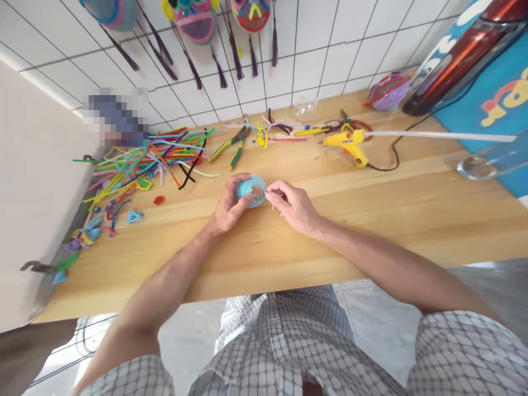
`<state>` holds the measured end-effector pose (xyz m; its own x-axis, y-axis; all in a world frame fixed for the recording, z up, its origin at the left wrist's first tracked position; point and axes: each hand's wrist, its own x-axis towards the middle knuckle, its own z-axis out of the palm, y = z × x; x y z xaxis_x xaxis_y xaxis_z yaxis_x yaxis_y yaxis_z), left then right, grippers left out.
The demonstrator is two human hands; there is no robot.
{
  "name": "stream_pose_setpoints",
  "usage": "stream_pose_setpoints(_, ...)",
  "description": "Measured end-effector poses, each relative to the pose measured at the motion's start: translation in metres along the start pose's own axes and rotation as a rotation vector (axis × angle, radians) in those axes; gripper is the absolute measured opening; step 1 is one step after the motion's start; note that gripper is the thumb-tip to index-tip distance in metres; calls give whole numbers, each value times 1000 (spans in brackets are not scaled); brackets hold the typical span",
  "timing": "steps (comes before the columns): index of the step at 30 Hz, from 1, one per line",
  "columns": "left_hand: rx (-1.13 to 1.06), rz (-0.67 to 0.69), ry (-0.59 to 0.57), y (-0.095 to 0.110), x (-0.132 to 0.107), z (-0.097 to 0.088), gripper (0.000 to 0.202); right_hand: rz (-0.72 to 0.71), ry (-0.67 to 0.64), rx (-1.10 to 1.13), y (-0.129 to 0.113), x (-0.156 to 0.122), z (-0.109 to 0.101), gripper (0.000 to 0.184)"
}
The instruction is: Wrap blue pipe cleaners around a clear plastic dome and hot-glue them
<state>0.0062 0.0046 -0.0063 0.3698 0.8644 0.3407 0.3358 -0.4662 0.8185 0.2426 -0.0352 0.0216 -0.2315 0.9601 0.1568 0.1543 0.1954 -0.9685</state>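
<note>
Looking down past our checked shirt (268,352), we note a wooden tabletop (264,258) with both hands at its middle. Our left hand (230,204) grasps a light-blue ringed ball (244,188) from its left side; we cannot tell whether the ball touches the wood. Our right hand (293,206) pinches a thin piece (265,191) at the ball's right edge, too small for us to identify. Beyond, left to right, we log heaped coloured stems (152,157), pliers (240,138) with spread handles and a yellow glue gun (348,144). Farthest, we see tasselled ornaments (193,25) hanging before a white tiled wall (322,49).
</note>
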Motion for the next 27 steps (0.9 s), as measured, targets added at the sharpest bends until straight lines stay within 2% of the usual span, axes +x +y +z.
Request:
stream_pose_setpoints(8,11,56,-32,2,2,2,52,-11,-76,-65,-3,-3,6,19)
stream_pose_setpoints(27,16,70,-19,3,2,2,53,-19,-83,-70,8,1,11,17)
